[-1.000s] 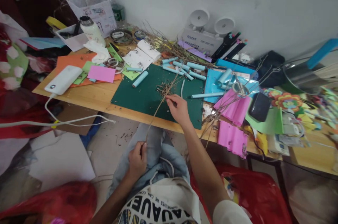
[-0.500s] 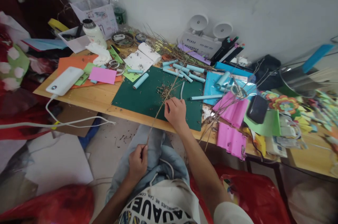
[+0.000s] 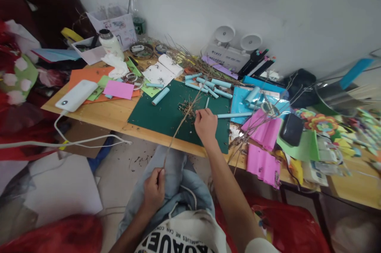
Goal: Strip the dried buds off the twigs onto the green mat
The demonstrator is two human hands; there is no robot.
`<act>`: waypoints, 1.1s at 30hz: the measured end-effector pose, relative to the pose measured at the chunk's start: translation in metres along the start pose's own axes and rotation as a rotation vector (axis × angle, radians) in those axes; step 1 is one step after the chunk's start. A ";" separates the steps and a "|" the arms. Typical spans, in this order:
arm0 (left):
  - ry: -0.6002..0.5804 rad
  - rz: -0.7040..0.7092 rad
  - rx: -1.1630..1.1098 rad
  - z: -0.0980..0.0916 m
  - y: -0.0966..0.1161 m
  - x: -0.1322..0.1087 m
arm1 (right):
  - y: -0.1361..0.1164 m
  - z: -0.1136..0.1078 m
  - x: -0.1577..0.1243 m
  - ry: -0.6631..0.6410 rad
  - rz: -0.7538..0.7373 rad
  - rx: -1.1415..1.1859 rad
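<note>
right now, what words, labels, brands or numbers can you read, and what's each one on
"OURSELVES WE CAN", small line on the shirt; its end is unclear.
Large shirt letters: partly cut off, no sure reading.
Twin-lamp unit: printing too blurred.
White bottle: marks too small.
White box: marks not legible.
No brand or number is readable.

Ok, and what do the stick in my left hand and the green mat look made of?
The stick looks like natural wood, unfinished: thin, brown and matte. The green mat is probably plastic or rubber: flat, evenly coloured, dull, though looks can't settle which.
</note>
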State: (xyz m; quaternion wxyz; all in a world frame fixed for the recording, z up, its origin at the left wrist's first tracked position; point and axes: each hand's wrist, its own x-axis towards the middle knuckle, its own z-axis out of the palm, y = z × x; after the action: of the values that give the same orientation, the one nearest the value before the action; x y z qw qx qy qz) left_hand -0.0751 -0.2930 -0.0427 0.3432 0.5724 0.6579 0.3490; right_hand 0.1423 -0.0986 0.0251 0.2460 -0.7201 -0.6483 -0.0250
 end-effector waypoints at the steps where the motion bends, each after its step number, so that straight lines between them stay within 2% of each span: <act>1: -0.012 -0.024 -0.028 -0.001 0.000 0.001 | 0.000 0.000 -0.001 -0.016 0.000 0.006; 4: -0.062 -0.105 -0.142 -0.005 0.002 0.002 | 0.003 -0.001 -0.004 -0.010 -0.003 0.123; 9: -0.114 -0.262 -0.337 -0.014 0.009 0.002 | 0.016 -0.001 -0.001 0.104 0.036 0.539; 13: -0.191 -0.306 -0.388 -0.021 0.016 0.001 | 0.023 -0.009 0.007 -0.002 -0.001 0.761; 16: -0.225 -0.369 -0.418 -0.027 0.016 0.001 | 0.024 -0.020 0.013 -0.054 -0.071 0.738; 19: -0.249 -0.430 -0.457 -0.032 0.008 0.001 | 0.028 -0.025 0.016 -0.023 -0.123 0.645; 23: -0.298 -0.477 -0.555 -0.032 -0.007 0.002 | 0.033 -0.022 0.017 -0.016 -0.186 0.576; 27: -0.305 -0.535 -0.676 -0.033 -0.009 0.008 | 0.032 -0.017 0.017 -0.020 -0.256 0.570; 33: -0.278 -0.548 -0.708 -0.037 -0.010 0.003 | 0.019 -0.019 0.010 0.007 -0.199 0.502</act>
State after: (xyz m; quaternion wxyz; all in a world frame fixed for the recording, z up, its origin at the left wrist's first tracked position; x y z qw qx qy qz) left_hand -0.1120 -0.2932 -0.0321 0.6819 0.2665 0.5729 0.3685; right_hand 0.1675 -0.0975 0.0397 0.4155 -0.5692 -0.7009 0.1101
